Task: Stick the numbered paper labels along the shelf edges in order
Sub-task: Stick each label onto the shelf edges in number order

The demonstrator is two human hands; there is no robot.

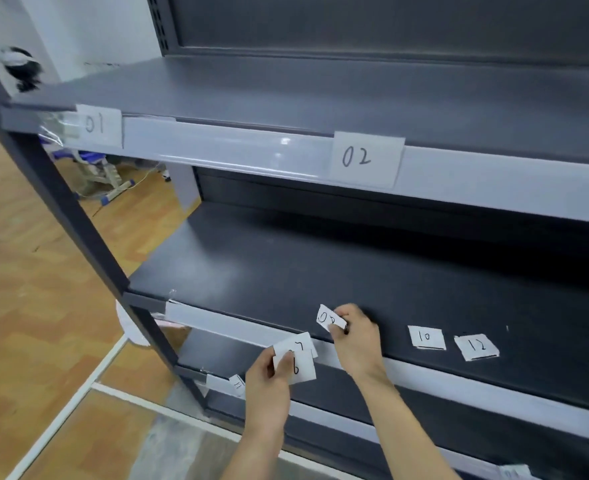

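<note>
**Sorting loose labels at the middle shelf**

Upper frame: label 01 [97,125] and label 02 [364,159] are stuck on the top edge [217,147], left to right, so the first row looks begun in order. That edge runs out of frame at right, so there is no telling what follows 02.

Lower centre: left hand [269,379] grips a small stack [298,362] between thumb and fingers. The stack is fanned, a 6 in front and a 7 behind, likely so the next number can be read off. Right hand [357,336] pinches a single slip [327,318] by its lower edge, just over the middle shelf [320,265]. Its number is tilted and blurred, 08 or 09, cannot say.

Right of that hand: label 10 [426,337] and label 12 [476,346] lie flat on the shelf, near each other but apart, probably parked there for sorting.

Hard to make out: a small label [237,384] on the lower edge, left of the left hand, digits unreadable. A corner label [514,472] at bottom right is cut off. No 03–05 or 11 in view; they may be hidden in the stack.
</note>
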